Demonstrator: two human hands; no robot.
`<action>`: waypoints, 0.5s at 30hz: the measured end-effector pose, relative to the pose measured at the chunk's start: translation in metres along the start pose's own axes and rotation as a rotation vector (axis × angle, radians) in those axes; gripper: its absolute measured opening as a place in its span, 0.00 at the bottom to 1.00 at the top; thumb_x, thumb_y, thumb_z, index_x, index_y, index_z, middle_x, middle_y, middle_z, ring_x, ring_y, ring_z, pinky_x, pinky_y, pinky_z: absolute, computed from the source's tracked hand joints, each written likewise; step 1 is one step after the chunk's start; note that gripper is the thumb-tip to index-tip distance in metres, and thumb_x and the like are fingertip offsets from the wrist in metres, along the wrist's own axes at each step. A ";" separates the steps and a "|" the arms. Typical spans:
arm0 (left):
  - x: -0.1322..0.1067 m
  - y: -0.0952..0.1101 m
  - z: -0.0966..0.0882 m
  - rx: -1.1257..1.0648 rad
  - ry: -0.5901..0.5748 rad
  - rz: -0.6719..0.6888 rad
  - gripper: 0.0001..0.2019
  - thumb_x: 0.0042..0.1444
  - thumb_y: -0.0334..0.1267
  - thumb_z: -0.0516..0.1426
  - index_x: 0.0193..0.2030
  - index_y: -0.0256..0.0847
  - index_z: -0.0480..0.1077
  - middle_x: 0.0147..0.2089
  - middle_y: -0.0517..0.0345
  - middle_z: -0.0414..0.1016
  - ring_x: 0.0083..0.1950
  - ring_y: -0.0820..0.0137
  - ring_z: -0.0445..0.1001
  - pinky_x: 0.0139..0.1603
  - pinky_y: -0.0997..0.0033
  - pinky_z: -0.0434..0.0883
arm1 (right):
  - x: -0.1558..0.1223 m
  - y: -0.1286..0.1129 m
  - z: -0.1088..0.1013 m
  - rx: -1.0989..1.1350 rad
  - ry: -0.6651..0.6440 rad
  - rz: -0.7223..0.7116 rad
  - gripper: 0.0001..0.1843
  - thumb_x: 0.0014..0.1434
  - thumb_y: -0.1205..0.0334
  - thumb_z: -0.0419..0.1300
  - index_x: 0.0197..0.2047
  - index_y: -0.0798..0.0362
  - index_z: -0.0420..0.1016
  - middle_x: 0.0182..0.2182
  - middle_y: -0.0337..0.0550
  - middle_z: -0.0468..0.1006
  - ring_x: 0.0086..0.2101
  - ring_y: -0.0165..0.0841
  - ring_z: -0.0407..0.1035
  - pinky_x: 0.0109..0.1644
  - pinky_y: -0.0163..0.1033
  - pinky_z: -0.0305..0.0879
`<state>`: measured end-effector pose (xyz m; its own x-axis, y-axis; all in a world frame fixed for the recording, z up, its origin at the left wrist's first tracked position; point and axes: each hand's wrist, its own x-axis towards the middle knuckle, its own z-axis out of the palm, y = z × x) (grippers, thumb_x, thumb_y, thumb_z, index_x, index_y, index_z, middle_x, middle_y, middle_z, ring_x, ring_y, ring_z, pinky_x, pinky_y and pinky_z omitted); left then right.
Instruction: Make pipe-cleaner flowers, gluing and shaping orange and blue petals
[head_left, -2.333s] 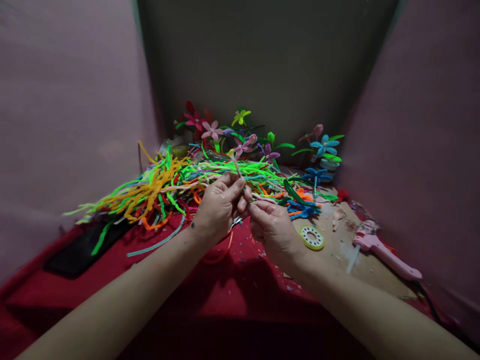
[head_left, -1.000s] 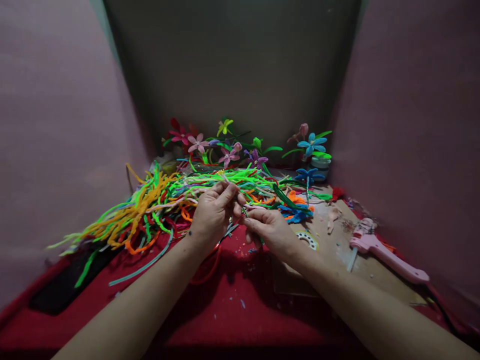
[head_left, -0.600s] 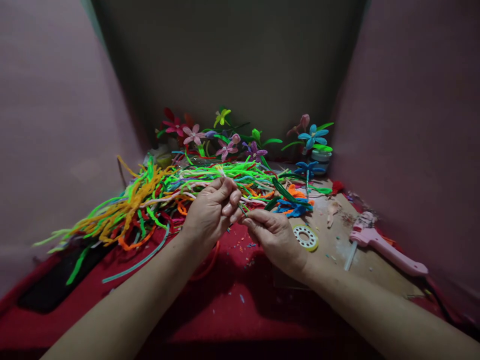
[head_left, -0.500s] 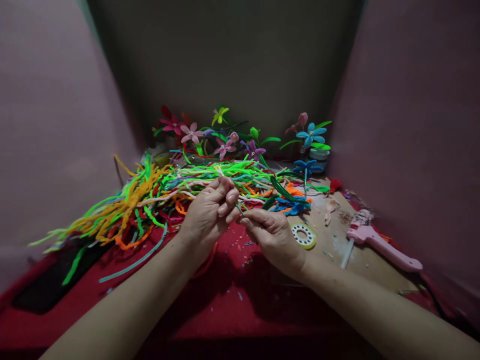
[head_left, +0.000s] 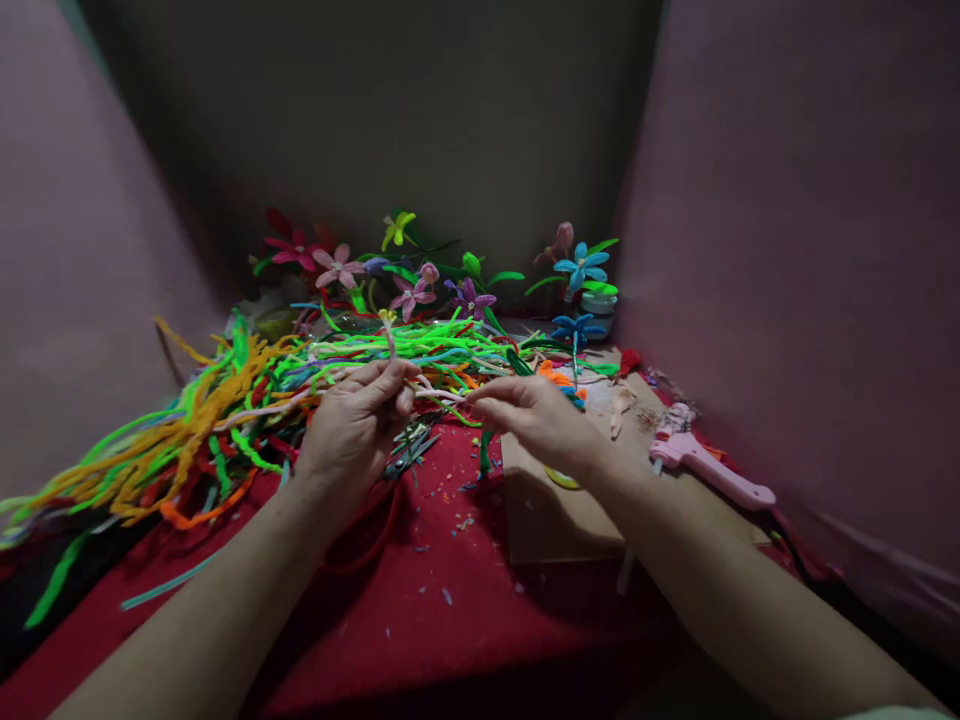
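Pale pink fuzzy stem with a yellow tip [head_left: 390, 338] mid-scene, nearly upright, its lower part hidden in the left hand [head_left: 352, 420], which is closed round it, thumb against fingers. Right hand [head_left: 536, 410] just to the right, fingers drawn narrow, tips beside pale pink fuzzy strands [head_left: 442, 394]; cannot tell whether it grips one. Beyond both hands, a broad tangled heap of fuzzy pipe cleaners [head_left: 420, 345], mostly bright green, orange-yellow lengths at left. Far side: a row of fuzzy pipe-cleaner flowers [head_left: 337, 266] in pinks, yellow, purple, blue. Below the gap between the hands, metal-bladed scissors [head_left: 411, 455] on red cloth [head_left: 450, 650], small coloured scraps [head_left: 448, 596] scattered nearby. Right: flat brown cardboard [head_left: 555, 530] beneath the right hand, a yellow ring [head_left: 562, 481] partly hidden by that hand; pink plastic glue gun [head_left: 712, 470] farther right, handle toward the near right
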<state>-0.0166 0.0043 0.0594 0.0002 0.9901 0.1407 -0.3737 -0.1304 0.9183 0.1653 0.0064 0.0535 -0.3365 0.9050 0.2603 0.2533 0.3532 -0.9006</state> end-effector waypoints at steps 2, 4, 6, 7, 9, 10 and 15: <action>0.004 -0.004 -0.004 0.061 -0.010 0.003 0.05 0.51 0.33 0.59 0.28 0.35 0.74 0.18 0.62 0.62 0.19 0.81 0.59 0.19 0.85 0.59 | 0.007 0.001 -0.023 -0.129 0.110 0.011 0.07 0.52 0.65 0.58 0.32 0.54 0.78 0.27 0.41 0.77 0.27 0.30 0.66 0.32 0.35 0.60; 0.005 -0.009 -0.007 0.102 -0.038 0.008 0.05 0.51 0.34 0.59 0.29 0.34 0.74 0.18 0.62 0.62 0.20 0.81 0.58 0.19 0.85 0.57 | 0.013 0.006 -0.042 -0.395 0.203 0.041 0.08 0.52 0.65 0.57 0.33 0.55 0.78 0.30 0.45 0.78 0.30 0.33 0.68 0.33 0.36 0.60; 0.005 -0.014 -0.008 0.127 -0.067 -0.008 0.07 0.51 0.37 0.59 0.30 0.34 0.74 0.19 0.62 0.63 0.20 0.81 0.58 0.19 0.84 0.56 | 0.016 0.014 -0.054 -0.807 0.186 0.147 0.10 0.51 0.64 0.58 0.34 0.55 0.79 0.30 0.49 0.79 0.32 0.37 0.70 0.33 0.38 0.59; 0.005 -0.017 -0.008 0.143 -0.081 -0.025 0.07 0.51 0.38 0.59 0.31 0.34 0.74 0.19 0.62 0.63 0.20 0.81 0.57 0.20 0.84 0.56 | 0.017 0.018 -0.056 -0.981 0.153 0.195 0.10 0.51 0.64 0.57 0.35 0.56 0.79 0.31 0.52 0.79 0.33 0.39 0.71 0.33 0.38 0.59; 0.004 -0.021 -0.009 0.175 -0.094 -0.049 0.09 0.52 0.39 0.58 0.31 0.34 0.74 0.19 0.62 0.63 0.19 0.82 0.57 0.20 0.83 0.56 | 0.017 0.027 -0.056 -1.188 0.101 0.268 0.12 0.51 0.67 0.56 0.37 0.58 0.79 0.34 0.57 0.79 0.35 0.42 0.72 0.33 0.39 0.60; 0.004 -0.022 -0.009 0.185 -0.096 -0.061 0.09 0.53 0.39 0.58 0.31 0.35 0.74 0.18 0.62 0.62 0.19 0.82 0.57 0.20 0.83 0.56 | 0.017 0.031 -0.055 -1.224 0.089 0.289 0.13 0.50 0.68 0.56 0.37 0.58 0.79 0.34 0.59 0.79 0.35 0.43 0.72 0.34 0.39 0.60; 0.005 -0.026 -0.012 0.163 -0.103 -0.100 0.08 0.50 0.39 0.60 0.30 0.35 0.73 0.17 0.63 0.62 0.18 0.81 0.57 0.20 0.82 0.57 | 0.017 0.037 -0.053 -1.271 0.155 0.330 0.16 0.53 0.72 0.51 0.40 0.60 0.78 0.36 0.62 0.78 0.37 0.45 0.73 0.37 0.41 0.61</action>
<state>-0.0179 0.0136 0.0319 0.1281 0.9889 0.0755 -0.2117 -0.0471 0.9762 0.2165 0.0476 0.0430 -0.0102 0.9784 0.2067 0.9999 0.0102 0.0011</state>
